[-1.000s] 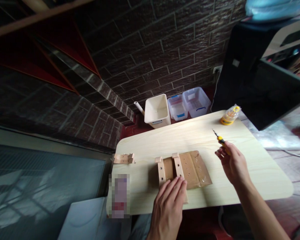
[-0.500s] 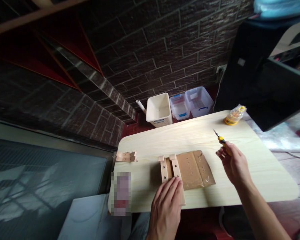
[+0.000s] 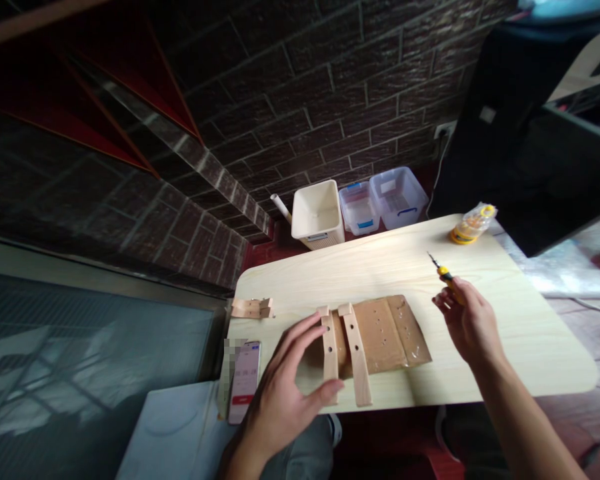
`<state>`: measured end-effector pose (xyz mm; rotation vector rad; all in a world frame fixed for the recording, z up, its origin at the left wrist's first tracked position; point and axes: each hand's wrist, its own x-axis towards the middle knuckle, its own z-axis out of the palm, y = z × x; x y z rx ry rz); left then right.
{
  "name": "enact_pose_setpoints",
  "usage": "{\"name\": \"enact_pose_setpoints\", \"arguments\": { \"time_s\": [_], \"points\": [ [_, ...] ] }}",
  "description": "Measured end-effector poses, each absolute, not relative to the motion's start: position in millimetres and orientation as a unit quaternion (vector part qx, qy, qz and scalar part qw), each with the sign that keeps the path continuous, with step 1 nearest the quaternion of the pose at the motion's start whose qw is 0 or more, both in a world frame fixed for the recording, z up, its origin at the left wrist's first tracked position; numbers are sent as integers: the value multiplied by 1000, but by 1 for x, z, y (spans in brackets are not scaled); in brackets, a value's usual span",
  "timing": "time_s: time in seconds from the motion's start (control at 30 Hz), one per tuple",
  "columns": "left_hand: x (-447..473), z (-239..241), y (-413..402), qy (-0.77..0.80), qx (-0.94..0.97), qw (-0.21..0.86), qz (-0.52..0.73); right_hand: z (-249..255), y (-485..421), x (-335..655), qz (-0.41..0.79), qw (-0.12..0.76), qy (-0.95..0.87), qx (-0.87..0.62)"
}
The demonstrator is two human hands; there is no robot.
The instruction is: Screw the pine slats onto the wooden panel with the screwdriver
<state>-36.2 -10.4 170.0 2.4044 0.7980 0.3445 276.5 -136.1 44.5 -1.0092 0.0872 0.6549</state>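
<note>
A brown board [image 3: 385,327] with several small holes lies flat on the pale wooden table [image 3: 380,267]. Two light wooden slats [image 3: 356,347] lie across its left part, running toward me. My left hand [image 3: 285,393] hovers at the left slat, fingers spread, thumb near the slat's near end, holding nothing that I can see. My right hand [image 3: 467,320] is closed round a small yellow-handled screwdriver [image 3: 443,270], its tip pointing away from me, to the right of the board.
A small wooden piece [image 3: 251,308] lies at the table's left edge and a phone [image 3: 245,380] at the near left corner. A clear bag with yellow parts [image 3: 473,225] sits far right. On the floor behind stand a white bin [image 3: 317,213] and two clear boxes [image 3: 383,203].
My left hand has lifted off the slats' near ends and moved left, fingers now spread beside the left slat. The right hand with the screwdriver has barely moved.
</note>
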Motion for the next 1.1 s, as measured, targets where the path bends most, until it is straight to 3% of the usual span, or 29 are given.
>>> {"name": "enact_pose_setpoints", "arguments": {
  "time_s": [0.13,0.37,0.8,1.1],
  "points": [
    [-15,157,28,332,866,324,185,44,-135,276,311,824,38,-472],
    [12,122,43,357,797,472,119,41,-135,277,312,824,33,-472],
    [18,65,27,411,669,580,216,44,-130,264,328,798,18,-505],
    [32,39,17,426,631,585,282,40,-121,249,360,753,-20,-551]
  ]
}}
